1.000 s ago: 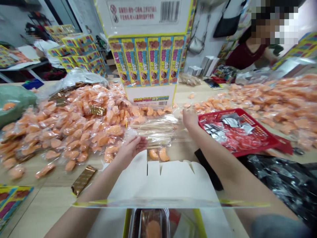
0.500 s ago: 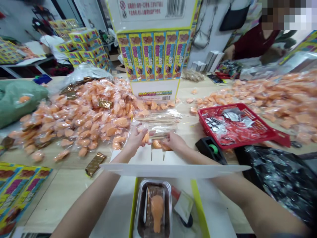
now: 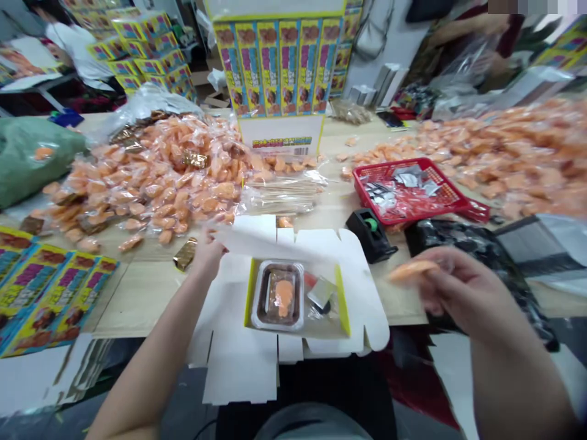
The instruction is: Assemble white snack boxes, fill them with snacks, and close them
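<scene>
Wooden packing table (image 3: 137,293), open white carton (image 3: 238,366) at near edge.
Left hand (image 3: 208,252) gripping carton's far-left flap; right hand (image 3: 458,293) right of carton, pinched on orange packet (image 3: 411,269); brown tray (image 3: 277,295) inside carton; packet heap (image 3: 160,177) beyond carton.

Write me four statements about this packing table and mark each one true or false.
1. The black tape dispenser stands beside the red basket. True.
2. The right hand holds an orange packet. True.
3. The left hand grips the tape dispenser. False: it touches a flap of the open white box.
4. The tray in the box is empty. False: an orange piece lies in it.
</scene>
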Available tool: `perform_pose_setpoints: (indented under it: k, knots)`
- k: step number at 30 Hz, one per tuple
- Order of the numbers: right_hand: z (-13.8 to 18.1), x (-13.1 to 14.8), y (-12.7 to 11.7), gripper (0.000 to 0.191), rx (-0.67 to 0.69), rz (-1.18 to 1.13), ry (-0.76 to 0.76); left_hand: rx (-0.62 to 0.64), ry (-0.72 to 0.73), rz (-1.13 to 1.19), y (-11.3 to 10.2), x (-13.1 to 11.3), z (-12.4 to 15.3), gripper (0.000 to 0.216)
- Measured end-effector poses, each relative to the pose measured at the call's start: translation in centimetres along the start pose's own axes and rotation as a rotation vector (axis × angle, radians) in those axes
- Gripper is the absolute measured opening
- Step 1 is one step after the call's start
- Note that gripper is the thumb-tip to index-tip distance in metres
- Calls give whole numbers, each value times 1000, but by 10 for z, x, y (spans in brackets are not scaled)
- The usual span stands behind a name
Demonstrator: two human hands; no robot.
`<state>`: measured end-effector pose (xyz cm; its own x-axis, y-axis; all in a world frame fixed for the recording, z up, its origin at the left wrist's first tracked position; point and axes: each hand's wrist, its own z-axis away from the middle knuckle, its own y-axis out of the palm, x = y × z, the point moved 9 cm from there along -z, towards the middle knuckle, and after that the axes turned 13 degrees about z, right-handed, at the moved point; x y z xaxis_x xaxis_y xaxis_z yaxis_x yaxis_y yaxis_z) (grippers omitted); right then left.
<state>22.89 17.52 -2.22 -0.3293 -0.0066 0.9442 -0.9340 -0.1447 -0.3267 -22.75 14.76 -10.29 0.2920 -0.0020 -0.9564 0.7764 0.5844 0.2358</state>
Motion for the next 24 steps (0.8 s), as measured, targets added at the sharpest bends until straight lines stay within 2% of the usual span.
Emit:
perform_pose_setpoints:
  k: [2, 5, 8, 10, 11, 13, 15, 17, 18, 20, 22, 24]
  knots:
    - [26, 7, 16, 31, -5, 26, -63, -74, 41, 60, -21, -8, 18, 56]
    - [35, 18, 15, 26, -296, -49, -157, -155, 124, 162, -48, -19, 50, 49]
    - [43, 17, -2, 25, -581, -199, -199, -311, 285, 142, -74, -29, 82, 57]
    - [57, 26, -5, 21, -663, -135, -312, -388, 356, 121, -82, -26, 94, 62]
    - [62, 34, 3, 16, -633, -21, -400, -377, 363, 118, -78, -22, 93, 61]
    - [67, 50, 45, 3, -423, 283, -588, -282, 329, 132, -61, -12, 80, 59]
    - [65, 51, 102, 14, -159, 568, -698, -224, 297, 153, -44, -9, 63, 58]
    - [59, 39, 148, 26, 66, 802, -725, -263, 307, 197, -41, -20, 50, 56]
    - [56, 30, 164, 29, 163, 914, -713, -301, 322, 224, -45, -29, 49, 53]
    - [54, 16, 175, 32, 310, 1054, -702, -378, 391, 280, -58, -56, 62, 49]
    - [57, 13, 163, 35, 334, 1021, -716, -370, 515, 291, -65, -85, 96, 50]
    - [59, 15, 136, 30, 253, 862, -712, -171, 620, 187, -43, -103, 135, 47]
